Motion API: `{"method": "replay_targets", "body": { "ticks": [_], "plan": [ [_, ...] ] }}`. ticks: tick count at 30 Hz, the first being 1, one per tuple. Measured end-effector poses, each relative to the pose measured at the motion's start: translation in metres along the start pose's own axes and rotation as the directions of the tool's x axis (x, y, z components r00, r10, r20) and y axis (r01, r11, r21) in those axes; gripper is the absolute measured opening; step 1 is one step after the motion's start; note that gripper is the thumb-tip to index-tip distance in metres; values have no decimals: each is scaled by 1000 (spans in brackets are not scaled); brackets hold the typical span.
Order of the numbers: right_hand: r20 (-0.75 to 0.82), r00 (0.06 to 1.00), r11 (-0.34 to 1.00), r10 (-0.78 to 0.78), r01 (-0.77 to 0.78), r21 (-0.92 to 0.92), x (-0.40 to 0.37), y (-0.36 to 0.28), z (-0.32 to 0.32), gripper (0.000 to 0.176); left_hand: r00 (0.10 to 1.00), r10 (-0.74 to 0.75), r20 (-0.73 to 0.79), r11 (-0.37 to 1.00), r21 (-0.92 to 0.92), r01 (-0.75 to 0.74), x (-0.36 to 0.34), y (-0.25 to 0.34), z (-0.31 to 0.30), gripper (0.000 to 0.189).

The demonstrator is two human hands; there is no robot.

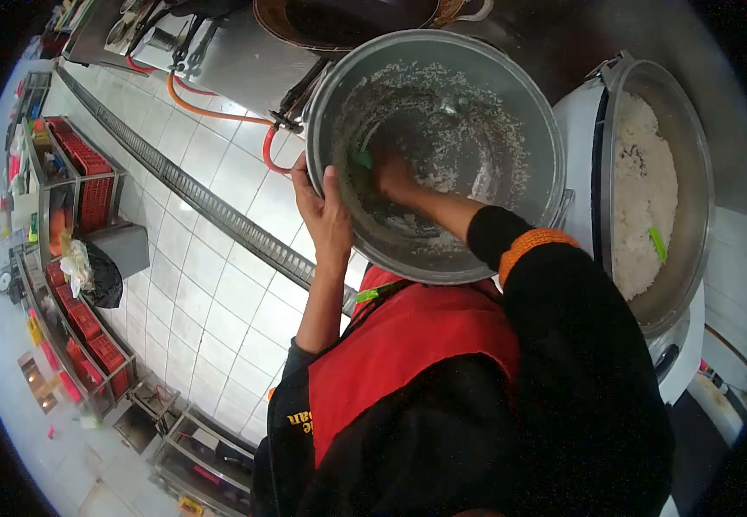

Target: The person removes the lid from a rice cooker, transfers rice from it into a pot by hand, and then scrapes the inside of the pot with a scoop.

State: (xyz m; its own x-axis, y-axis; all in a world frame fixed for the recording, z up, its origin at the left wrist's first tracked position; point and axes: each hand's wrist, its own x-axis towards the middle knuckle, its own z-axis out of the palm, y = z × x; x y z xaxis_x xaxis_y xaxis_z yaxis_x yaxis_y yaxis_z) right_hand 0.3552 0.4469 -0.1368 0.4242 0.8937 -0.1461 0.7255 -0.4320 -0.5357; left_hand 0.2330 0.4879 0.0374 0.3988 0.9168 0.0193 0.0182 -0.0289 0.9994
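Observation:
A large grey metal pot (451, 267) is tilted toward me in front of my body, with white rice grains stuck over its inner wall and bottom. My left hand (328, 211) grips its left rim, the thumb on the near side and fingers around the outside. Deep inside the pot, my right hand (395, 178) is closed at the left inner wall. A small green thing (363, 160) shows at its fingertips, mostly hidden in shadow; I cannot tell what it is.
At right stands a large rice cooker (707, 185) holding white rice (644, 189), with a bright green utensil (657, 245) stuck in it. A dark wok (347, 21) sits behind the pot. Orange and red hoses (218, 112) run beside the steel counter. Red crates (89, 185) line shelves at left.

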Motion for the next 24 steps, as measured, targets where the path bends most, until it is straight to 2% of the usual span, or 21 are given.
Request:
{"method": "replay_targets", "body": {
  "ticks": [1,2,3,4,5,6,7,9,10,12,13,14,15,16,18,19,21,22,24],
  "plan": [
    [3,1000,1000,3,-3,-2,-5,-3,-8,48,1000,-5,1,1000,-2,5,0,0,0,32],
    [291,955,998,64,-60,-21,-10,-4,-17,54,1000,-4,-6,1000,-16,4,0,1,1,32],
    [551,826,992,123,-112,-54,-13,-2,-21,61,1000,-4,-10,1000,-31,4,0,0,2,33],
    [550,825,991,131,-120,-57,-10,6,-20,61,1000,-8,-4,999,-35,8,0,0,2,33],
    [631,752,930,190,-343,129,-2,17,-18,60,1000,-13,0,998,-54,13,-1,-1,2,33],
    [716,665,783,211,-554,284,1,24,-16,59,1000,-19,4,997,-70,19,-1,-1,1,33],
    [717,664,777,214,-560,287,-1,16,-32,59,1000,-23,12,997,-68,24,-1,-2,1,33],
    [605,719,770,342,-583,257,-5,-12,-81,57,1000,-5,11,999,-46,6,0,-5,-1,33],
    [607,717,766,343,-587,261,-3,-2,-59,57,1000,7,9,999,-36,-6,0,-5,0,33],
    [250,798,782,548,-595,185,12,28,-5,60,1000,-3,14,999,-48,3,-1,-1,1,33],
    [252,797,780,549,-597,188,29,42,-10,60,1000,-9,10,998,-66,10,-1,1,2,32],
    [340,845,893,412,-449,35,47,62,-22,56,1000,-11,11,998,-61,12,-2,1,2,32],
    [444,853,961,276,-259,-100,55,72,-32,52,1000,-13,9,999,-42,13,-2,1,1,33],
    [447,852,961,274,-258,-99,52,64,-51,52,1000,-14,6,1000,-23,15,-2,1,1,33],
    [300,928,943,219,-123,-308,38,38,-94,49,1000,-14,2,999,-35,15,-2,-1,0,33],
    [303,928,943,218,-120,-311,30,41,-92,49,1000,-10,2,999,-51,10,-1,-2,0,33],
    [49,999,910,-2,23,-415,15,45,-86,38,1000,-14,-5,998,-64,14,-2,-2,1,32],
    [51,999,908,-3,25,-419,8,42,-80,38,1000,-16,-8,997,-75,16,-2,-1,2,32],
    [152,985,898,-79,136,-418,-4,30,-63,38,1000,-14,-12,997,-72,13,-2,0,2,31]
  ]
}}
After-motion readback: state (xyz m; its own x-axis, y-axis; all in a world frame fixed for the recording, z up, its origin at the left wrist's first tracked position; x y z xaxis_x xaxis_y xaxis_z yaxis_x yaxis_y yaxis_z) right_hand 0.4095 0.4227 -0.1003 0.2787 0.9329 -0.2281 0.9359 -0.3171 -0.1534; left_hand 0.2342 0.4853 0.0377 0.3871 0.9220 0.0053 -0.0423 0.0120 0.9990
